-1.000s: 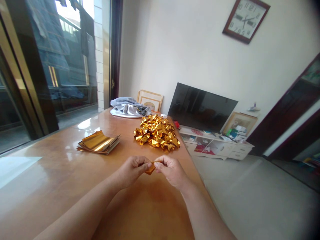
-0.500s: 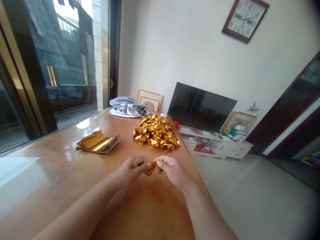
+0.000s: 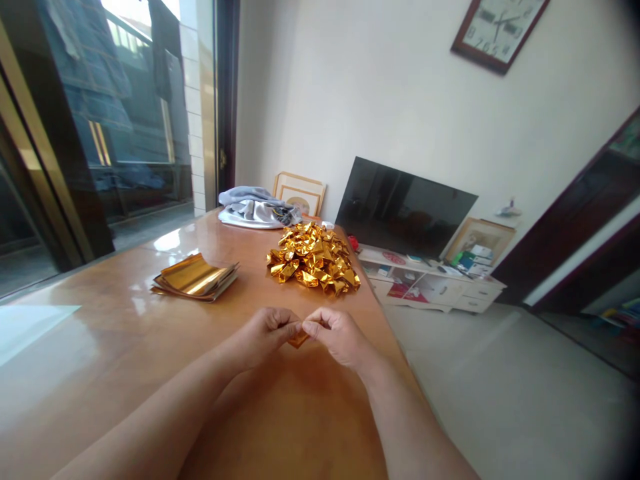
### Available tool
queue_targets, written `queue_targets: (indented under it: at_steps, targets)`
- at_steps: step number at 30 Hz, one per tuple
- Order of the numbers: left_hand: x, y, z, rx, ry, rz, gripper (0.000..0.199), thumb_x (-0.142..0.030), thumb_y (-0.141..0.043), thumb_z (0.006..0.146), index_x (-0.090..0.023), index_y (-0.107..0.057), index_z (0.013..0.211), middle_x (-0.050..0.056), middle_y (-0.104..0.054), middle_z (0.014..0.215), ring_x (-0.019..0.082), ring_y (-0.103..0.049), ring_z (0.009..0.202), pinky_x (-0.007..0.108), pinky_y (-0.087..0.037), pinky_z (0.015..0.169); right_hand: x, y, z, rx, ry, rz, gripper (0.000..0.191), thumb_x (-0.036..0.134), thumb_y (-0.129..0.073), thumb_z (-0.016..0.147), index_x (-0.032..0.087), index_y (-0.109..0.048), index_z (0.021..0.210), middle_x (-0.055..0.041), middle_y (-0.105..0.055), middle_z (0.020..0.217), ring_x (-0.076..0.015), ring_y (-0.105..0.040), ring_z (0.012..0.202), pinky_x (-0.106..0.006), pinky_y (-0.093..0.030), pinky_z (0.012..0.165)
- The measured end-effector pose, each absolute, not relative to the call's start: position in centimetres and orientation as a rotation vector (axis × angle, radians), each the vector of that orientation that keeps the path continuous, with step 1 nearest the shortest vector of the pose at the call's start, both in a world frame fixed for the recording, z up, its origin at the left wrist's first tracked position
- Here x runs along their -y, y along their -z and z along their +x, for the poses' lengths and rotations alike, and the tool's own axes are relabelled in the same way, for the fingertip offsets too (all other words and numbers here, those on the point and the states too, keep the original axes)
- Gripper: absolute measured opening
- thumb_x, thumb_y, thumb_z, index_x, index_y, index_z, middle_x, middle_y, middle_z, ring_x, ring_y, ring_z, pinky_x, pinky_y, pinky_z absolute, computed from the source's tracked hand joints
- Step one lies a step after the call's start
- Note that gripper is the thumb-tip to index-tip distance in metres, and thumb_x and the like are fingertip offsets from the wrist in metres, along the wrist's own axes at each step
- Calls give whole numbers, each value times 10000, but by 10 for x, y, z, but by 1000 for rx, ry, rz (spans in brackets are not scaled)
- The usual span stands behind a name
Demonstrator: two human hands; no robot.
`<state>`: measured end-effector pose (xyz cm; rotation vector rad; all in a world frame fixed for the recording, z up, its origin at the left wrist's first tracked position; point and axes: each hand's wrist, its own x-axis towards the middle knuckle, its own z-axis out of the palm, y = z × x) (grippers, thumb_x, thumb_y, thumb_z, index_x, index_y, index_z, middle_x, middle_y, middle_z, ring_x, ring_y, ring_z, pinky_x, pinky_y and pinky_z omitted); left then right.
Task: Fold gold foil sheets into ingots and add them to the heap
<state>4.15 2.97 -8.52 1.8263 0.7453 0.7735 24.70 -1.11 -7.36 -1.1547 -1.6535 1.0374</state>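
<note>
Near the table edge (image 3: 397,347), right hand (image 3: 337,337)

From the big heap of crinkly gold foil pieces (image 3: 313,257), we could reach left across the shiny brown wooden table (image 3: 100,313) to the flat stack of gold paper (image 3: 194,279). The crumpled gray cloth (image 3: 257,210) blocks us behind the heap, and the table ends just to its right.

From here I see a glossy wooden bench (image 3: 105,297) carrying a stack of gold foil sheets (image 3: 194,278), a heap of twisted gold foil (image 3: 313,259), and what looks like grey cloth (image 3: 256,211).
</note>
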Motion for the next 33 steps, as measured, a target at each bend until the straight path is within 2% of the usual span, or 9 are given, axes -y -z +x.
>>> queue_targets:
  at_steps: [8, 12, 19, 26, 33]
  targets:
    - [-33, 89, 44, -800, -782, 1763, 361, -479, -640, 884, -135, -750, 860, 62, -750, 820, 178, -644, 747, 259, -468, 684, 5, 79, 250, 1704, -910, -1184, 263, 406, -628, 915, 171, -675, 807, -6, -662, 778, -154, -590, 749, -290, -470, 744]
    - [-33, 85, 40, -833, -821, 1730, 342, -467, -671, 860, -132, -741, 872, 59, -746, 843, 173, -628, 759, 260, -458, 691, 5, 79, 253, 1695, -894, -1208, 271, 416, -622, 922, 174, -666, 806, -6, -670, 770, -161, -606, 755, -293, -474, 743]
    - [-34, 85, 35, -777, -789, 1762, 315, -428, -600, 916, -141, -728, 916, 22, -673, 789, 143, -549, 717, 260, -417, 681, 5, 79, 258, 1684, -897, -1194, 266, 420, -628, 923, 178, -672, 820, -6, -675, 783, -167, -618, 763, -296, -476, 738]
    - [-34, 81, 31, -715, -766, 1709, 261, -405, -598, 915, -154, -670, 905, 58, -702, 903, 189, -610, 845, 325, -464, 818, 6, 76, 258, 1683, -890, -1222, 283, 426, -624, 924, 178, -674, 796, -9, -686, 769, -164, -616, 754, -294, -468, 738]
    - [-33, 76, 25, -626, -861, 1490, 298, -364, -711, 839, -178, -609, 1048, 44, -705, 923, 207, -677, 870, 357, -494, 847, 7, 75, 258, 1663, -903, -1209, 271, 420, -631, 918, 173, -681, 819, -12, -684, 766, -163, -621, 734, -299, -476, 725]
